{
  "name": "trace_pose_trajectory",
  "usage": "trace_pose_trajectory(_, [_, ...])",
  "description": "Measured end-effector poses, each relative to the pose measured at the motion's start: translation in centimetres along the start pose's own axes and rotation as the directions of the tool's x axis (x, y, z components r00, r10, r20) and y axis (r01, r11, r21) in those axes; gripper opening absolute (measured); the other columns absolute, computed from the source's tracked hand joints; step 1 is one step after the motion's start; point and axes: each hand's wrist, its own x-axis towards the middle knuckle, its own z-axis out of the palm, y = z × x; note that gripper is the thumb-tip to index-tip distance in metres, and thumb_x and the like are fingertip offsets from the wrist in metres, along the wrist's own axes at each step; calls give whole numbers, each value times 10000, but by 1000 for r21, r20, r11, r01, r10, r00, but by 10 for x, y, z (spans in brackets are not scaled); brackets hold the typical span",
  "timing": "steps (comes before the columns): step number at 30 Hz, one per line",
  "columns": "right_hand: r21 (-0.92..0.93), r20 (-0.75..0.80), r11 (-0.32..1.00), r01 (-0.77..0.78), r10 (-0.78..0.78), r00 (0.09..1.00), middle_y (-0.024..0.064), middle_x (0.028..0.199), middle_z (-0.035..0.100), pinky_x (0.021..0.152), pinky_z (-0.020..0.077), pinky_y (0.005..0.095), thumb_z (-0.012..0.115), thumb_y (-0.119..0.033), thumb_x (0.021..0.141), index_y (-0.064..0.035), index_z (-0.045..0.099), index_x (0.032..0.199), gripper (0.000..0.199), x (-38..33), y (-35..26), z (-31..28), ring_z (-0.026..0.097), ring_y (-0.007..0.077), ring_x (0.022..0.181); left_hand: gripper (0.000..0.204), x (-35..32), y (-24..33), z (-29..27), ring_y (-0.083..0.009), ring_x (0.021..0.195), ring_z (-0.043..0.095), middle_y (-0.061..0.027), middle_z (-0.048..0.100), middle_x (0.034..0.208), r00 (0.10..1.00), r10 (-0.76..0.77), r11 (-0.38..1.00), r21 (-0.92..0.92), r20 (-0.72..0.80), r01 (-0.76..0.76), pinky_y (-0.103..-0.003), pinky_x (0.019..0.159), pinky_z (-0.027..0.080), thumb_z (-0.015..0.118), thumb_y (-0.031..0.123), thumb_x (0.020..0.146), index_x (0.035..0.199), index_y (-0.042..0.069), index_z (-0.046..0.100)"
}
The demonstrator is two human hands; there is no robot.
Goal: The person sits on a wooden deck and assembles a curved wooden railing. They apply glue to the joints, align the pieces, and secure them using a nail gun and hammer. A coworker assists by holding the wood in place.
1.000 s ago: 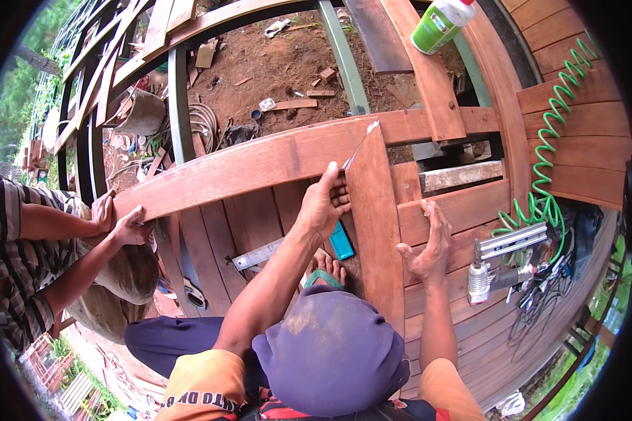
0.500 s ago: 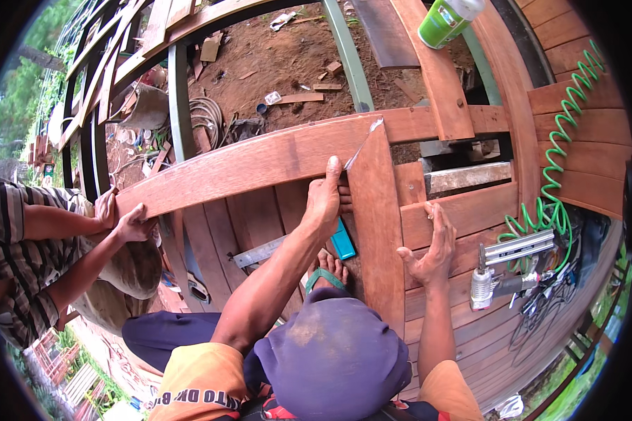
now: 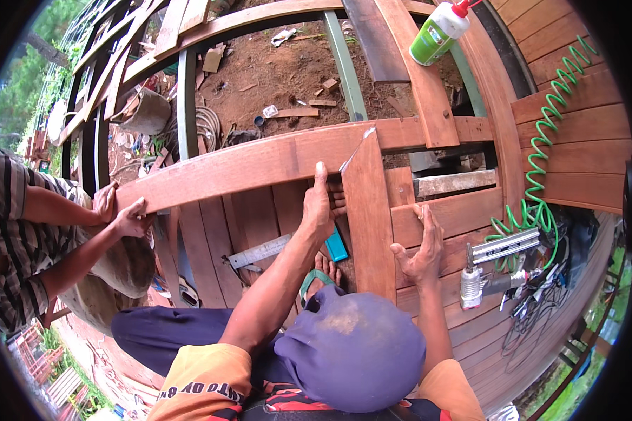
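Plank (image 3: 239, 168), long and reddish, from nine o'clock to one, meeting a shorter board (image 3: 369, 224) at a slanted joint (image 3: 357, 151) smeared white. Left hand (image 3: 319, 210) at seven o'clock from there, thumb on the near edge, fingers bent beside the shorter board; cannot tell if gripping. Right hand (image 3: 423, 249) wide and unloaded, at five o'clock from the joint. Co-worker's hands (image 3: 130, 221) around the nine o'clock end. Probably stiff, fairly heavy, perhaps slippery at the smear; best held by both long edges.

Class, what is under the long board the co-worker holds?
Darker planks show along its near edge, green beams at its far edge. Whatever sits directly beneath the long board is covered.
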Motion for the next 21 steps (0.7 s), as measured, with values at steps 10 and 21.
trace_pose_trajectory(10, [21,-14,982,-190,190,982,199,1334,674,1129,379,506,763,-459,918,30,301,1599,958,53,-40,26,593,362,1297,862,8,-11,2,-170,538,626,-86,657,687,986,145,982,137,-79,-133,-301,482,525,487,815,947,819,-14,685])
trace_pose_trajectory(21, [428,-51,859,-280,333,942,206,1217,708,1084,477,473,749,-383,959,23,290,1599,886,76,-39,45,674,343,1174,823,1,-11,4,-153,568,650,-87,691,716,990,136,988,76,-41,-133,-277,499,526,488,791,966,812,6,684])
